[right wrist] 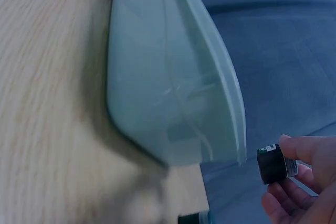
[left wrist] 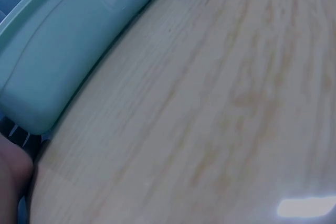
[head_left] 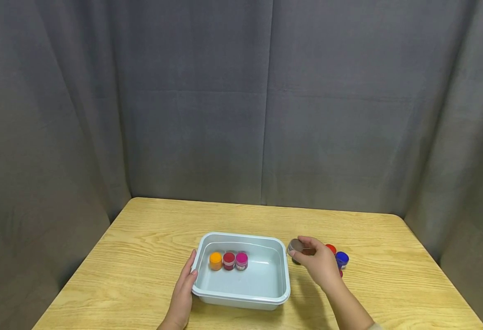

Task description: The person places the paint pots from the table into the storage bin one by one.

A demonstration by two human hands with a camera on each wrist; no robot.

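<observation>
We see a right hand (head_left: 317, 263) hold a small paint jar (head_left: 295, 246) just outside the 2 o'clock edge of a pale blue tray (head_left: 241, 293), off the table (head_left: 150, 243). Its grip is clamped on the jar, thumb on one side and fingers on the other.

The jar is squat, about as tall as wide, with no clearly longer axis. From the head we see its round grey-brown end facing up; in the right wrist view its axis runs roughly from 9 to 3 o'clock, the dark part toward the table at 9 and a clear band at 3. We spot a white and green label on the dark side, its lettering too small to read.

A left hand (head_left: 182, 286) has its grip closed on the tray's 9 o'clock rim, thumb over the edge. The tray's long axis runs from 9 to 3 o'clock.

Inside, toward 10 o'clock, we count an orange jar (head_left: 215, 261), a dark red jar (head_left: 228, 261) and a magenta jar (head_left: 242, 261), standing in a row. Beyond the right hand, near 3 o'clock, we find a red jar (head_left: 331, 248) and a blue jar (head_left: 342, 259), partly hidden; their markings are illegible to us.
</observation>
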